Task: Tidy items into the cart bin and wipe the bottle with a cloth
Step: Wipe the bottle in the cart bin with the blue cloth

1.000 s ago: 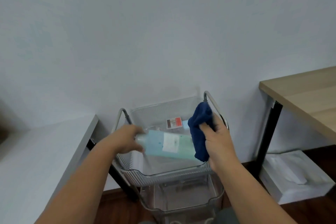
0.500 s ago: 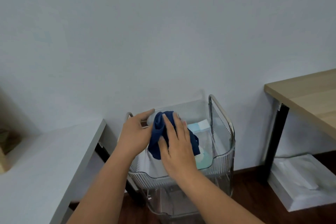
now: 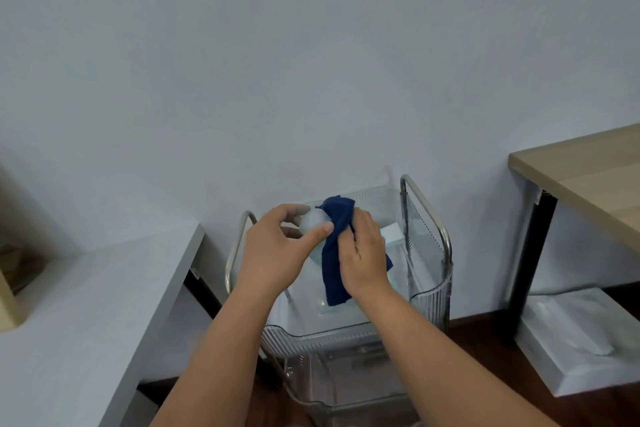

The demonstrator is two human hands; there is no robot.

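Over the clear cart bin (image 3: 429, 298), my left hand (image 3: 277, 250) grips the pale bottle (image 3: 313, 220) by its rounded whitish end, held roughly upright. My right hand (image 3: 363, 257) presses a dark blue cloth (image 3: 334, 246) against the bottle's side, and the cloth hangs down below my fingers. Most of the bottle's light blue body is hidden behind the cloth and both hands. A pale blue and white packet (image 3: 393, 234) lies inside the bin at the back right.
The cart has metal handles (image 3: 427, 208) on both sides and a lower clear bin (image 3: 346, 378). A white desk (image 3: 79, 315) stands to the left, a wooden table (image 3: 588, 180) with a black leg to the right, and a white box (image 3: 581, 340) on the floor.
The bottle went from lying sideways between my hands to upright. My right hand slid the cloth along it, uncovering the rounded end now pinched by my left fingers.
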